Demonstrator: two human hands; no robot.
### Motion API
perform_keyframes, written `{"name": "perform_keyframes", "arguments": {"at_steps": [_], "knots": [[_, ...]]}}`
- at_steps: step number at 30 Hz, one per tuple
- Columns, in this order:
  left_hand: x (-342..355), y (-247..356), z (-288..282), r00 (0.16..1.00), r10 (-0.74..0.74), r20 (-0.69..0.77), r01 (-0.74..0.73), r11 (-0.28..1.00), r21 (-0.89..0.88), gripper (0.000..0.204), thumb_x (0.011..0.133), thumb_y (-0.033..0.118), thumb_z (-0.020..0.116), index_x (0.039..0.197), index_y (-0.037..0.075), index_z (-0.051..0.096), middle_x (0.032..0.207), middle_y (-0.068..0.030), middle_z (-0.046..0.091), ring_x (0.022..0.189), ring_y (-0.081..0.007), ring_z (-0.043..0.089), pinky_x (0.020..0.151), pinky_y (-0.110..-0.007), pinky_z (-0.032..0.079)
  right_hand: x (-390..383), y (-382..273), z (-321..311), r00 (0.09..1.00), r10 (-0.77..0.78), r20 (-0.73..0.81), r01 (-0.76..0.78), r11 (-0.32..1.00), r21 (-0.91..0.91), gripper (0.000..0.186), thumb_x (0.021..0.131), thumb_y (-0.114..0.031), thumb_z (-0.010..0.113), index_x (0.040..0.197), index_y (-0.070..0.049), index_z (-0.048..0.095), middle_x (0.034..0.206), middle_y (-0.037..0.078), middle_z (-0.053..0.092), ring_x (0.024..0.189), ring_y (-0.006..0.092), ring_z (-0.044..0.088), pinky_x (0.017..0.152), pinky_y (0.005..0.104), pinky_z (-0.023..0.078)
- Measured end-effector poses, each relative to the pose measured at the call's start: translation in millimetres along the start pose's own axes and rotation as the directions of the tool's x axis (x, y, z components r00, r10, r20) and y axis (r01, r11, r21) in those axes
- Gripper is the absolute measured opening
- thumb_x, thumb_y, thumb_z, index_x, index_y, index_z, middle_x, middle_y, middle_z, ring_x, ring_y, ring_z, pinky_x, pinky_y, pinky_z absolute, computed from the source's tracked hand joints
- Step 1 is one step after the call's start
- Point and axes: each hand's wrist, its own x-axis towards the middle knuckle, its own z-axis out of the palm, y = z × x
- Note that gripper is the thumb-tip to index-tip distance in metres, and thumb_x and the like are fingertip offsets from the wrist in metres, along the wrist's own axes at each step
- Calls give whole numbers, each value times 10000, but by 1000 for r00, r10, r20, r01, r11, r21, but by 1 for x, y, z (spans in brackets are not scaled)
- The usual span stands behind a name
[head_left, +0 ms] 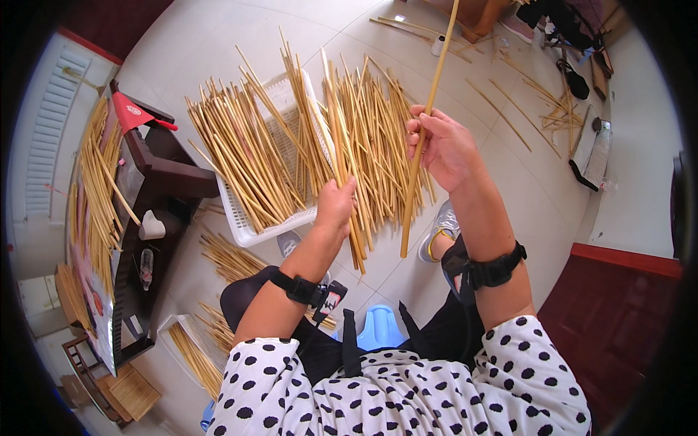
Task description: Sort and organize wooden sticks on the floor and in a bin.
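A long, thin tan cane stick (411,207) is pinched between the thumb and fingers of my right hand (446,145). It stands nearly upright in the picture, tilted a little to the right at its far end. Lower and to the left, my left hand (337,206) is closed around a small bunch of sticks (357,245). Just beyond it is a white plastic basket (251,237) with a heap of similar sticks (236,149) inside. A second dense heap of sticks (378,127) lies between the basket and my right hand, partly behind the bunch.
On the left, a dark table (174,172) bears more sticks (98,182) and a red pennant (131,112). A smaller white basket (171,323) with sticks stands at lower left. A blue stool (379,328) is beneath me. Loose sticks (500,115) lie on the floor at right.
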Motion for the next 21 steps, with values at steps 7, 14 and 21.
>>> {"name": "perform_keyframes", "arguments": {"at_steps": [7, 14, 21], "knots": [[-19, 34, 12, 997, -59, 57, 68, 984, -166, 136, 917, 206, 480, 949, 76, 502, 664, 0, 487, 523, -92, 452, 473, -230, 378, -6, -3, -7, 1000, -28, -10, 28, 999, 20, 126, 882, -67, 442, 1001, -42, 473, 770, 42, 548, 641, 110, 534, 549, 243, 465], [-51, 47, 9, 908, 29, 419, 100, 953, -285, 306, 945, 261, 414, 1154, 37, 435, 672, -16, 491, 523, -107, 467, 457, -233, 376, -5, 10, -1, 1000, 5, 19, -4, 999, -53, 118, 871, -61, 456, 984, -40, 484, 764, 43, 546, 644, 112, 523, 527, 234, 440], [-71, 61, 7, 899, 7, 438, 108, 966, -237, 314, 952, 275, 394, 1118, 21, 473, 657, -41, 511, 485, -115, 472, 449, -217, 391, -9, 20, 17, 984, 176, -26, -176, 944, -279, 110, 876, -145, 522, 941, -57, 534, 776, 6, 552, 603, 59, 487, 466, 169, 377]]}}
